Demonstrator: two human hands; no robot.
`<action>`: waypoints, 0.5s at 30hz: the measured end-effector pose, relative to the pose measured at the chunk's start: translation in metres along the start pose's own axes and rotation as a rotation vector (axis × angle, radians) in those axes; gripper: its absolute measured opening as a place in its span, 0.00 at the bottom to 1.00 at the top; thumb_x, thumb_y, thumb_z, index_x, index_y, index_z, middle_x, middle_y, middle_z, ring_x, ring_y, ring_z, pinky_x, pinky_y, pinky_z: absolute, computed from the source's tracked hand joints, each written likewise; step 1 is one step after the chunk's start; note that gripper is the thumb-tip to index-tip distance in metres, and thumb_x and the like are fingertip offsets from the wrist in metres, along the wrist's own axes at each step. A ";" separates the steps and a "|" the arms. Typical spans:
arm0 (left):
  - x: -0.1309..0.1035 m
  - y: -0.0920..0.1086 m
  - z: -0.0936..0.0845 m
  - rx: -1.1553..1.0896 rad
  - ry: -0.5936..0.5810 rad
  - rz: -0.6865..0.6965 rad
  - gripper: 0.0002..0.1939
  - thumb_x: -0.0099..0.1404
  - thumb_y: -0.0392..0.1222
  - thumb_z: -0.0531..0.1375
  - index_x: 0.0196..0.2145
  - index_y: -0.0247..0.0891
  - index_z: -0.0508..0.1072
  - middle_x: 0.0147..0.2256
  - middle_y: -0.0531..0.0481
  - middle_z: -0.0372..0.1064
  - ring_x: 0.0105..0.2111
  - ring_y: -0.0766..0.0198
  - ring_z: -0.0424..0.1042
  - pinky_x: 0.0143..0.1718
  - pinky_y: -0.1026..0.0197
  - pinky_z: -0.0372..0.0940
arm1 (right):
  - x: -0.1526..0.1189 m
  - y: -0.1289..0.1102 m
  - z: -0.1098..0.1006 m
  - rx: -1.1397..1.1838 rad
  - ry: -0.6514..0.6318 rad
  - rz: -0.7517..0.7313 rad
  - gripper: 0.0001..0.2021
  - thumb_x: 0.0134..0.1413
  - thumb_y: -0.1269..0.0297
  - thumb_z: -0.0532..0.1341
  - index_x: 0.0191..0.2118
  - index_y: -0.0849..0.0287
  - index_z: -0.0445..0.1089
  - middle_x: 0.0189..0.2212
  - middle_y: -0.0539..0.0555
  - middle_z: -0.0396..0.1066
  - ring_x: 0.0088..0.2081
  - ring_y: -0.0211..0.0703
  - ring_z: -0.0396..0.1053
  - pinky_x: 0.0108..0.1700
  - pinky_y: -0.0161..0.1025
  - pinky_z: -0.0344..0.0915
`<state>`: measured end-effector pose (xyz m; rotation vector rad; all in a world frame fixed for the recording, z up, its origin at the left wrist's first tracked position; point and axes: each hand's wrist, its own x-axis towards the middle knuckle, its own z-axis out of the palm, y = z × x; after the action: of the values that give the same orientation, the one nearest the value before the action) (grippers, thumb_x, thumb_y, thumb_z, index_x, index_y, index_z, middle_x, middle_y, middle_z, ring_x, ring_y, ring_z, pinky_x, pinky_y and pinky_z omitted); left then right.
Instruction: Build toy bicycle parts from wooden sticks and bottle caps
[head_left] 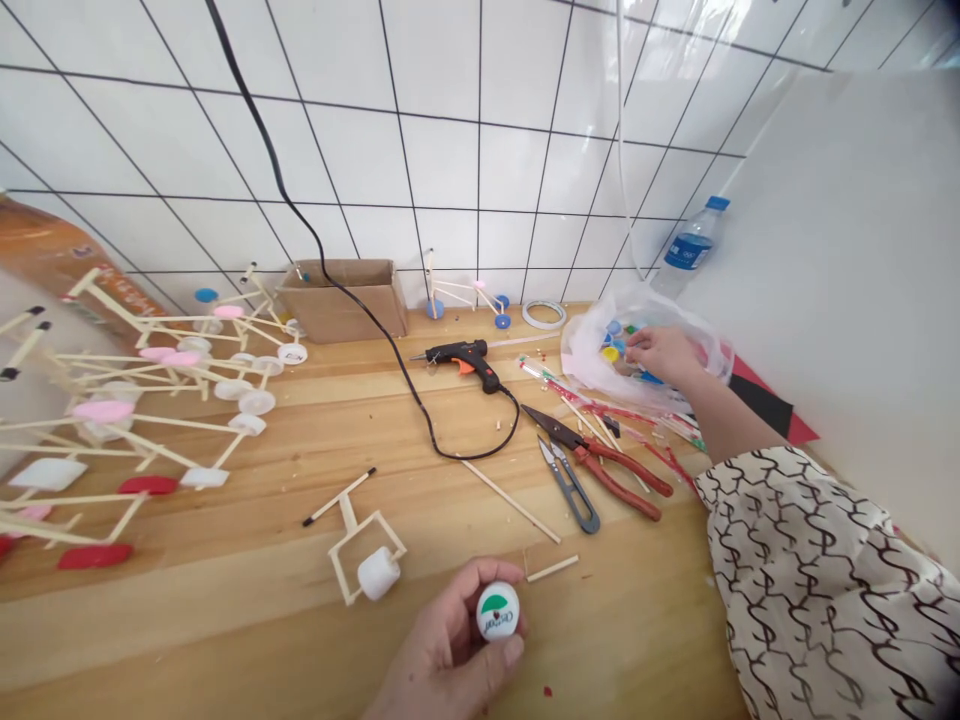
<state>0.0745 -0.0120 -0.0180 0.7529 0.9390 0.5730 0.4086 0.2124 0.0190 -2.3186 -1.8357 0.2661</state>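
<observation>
Left hand (pixel 461 640): fingers closed around white round bottle cap with green print (pixel 498 611). Right hand (pixel 660 355): fingers inside white plastic bag (pixel 589 365); grip cannot be determined.

Wooden tabletop (pixel 262 570), light boards. Left of left hand (pixel 457 640): small stick frame (pixel 347 512) with white cap (pixel 379 573). Just beyond left hand: short stick (pixel 553 568), then longer thin stick (pixel 510 500). Between hands: grey snips (pixel 574 495), red-handled pliers (pixel 615 470) beside them, pliers partly over loose straws and sticks (pixel 570 390). At right hand (pixel 664 355): open white plastic bag (pixel 585 375), fingers in it; red and black sheets (pixel 757 395) to its right. Farther left of right hand: black glue gun (pixel 465 360), tape roll (pixel 544 325), stick model with blue caps (pixel 461 292). Far beyond left hand: open cardboard box (pixel 341 305). Well left of both hands: clustered stick models (pixel 180 370), pink, white, red pieces. Scattered crumbs.
</observation>
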 end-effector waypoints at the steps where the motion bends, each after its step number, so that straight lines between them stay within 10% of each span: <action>1: 0.000 0.000 0.000 0.000 -0.001 0.001 0.28 0.50 0.54 0.65 0.45 0.40 0.65 0.30 0.55 0.61 0.25 0.72 0.53 0.25 0.67 0.48 | -0.002 -0.001 0.000 -0.024 -0.046 -0.010 0.13 0.59 0.62 0.57 0.48 0.61 0.66 0.46 0.56 0.67 0.42 0.43 0.69 0.42 0.46 0.68; 15: -0.001 0.002 0.001 0.018 0.018 0.014 0.27 0.49 0.55 0.66 0.44 0.40 0.67 0.30 0.55 0.62 0.28 0.70 0.58 0.30 0.67 0.52 | -0.021 -0.025 -0.010 -0.163 -0.295 -0.194 0.13 0.59 0.62 0.57 0.47 0.61 0.66 0.44 0.55 0.69 0.39 0.42 0.70 0.39 0.43 0.69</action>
<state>0.0747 -0.0116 -0.0154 0.7713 0.9577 0.5851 0.3823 0.1969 0.0353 -2.2802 -2.2857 0.4685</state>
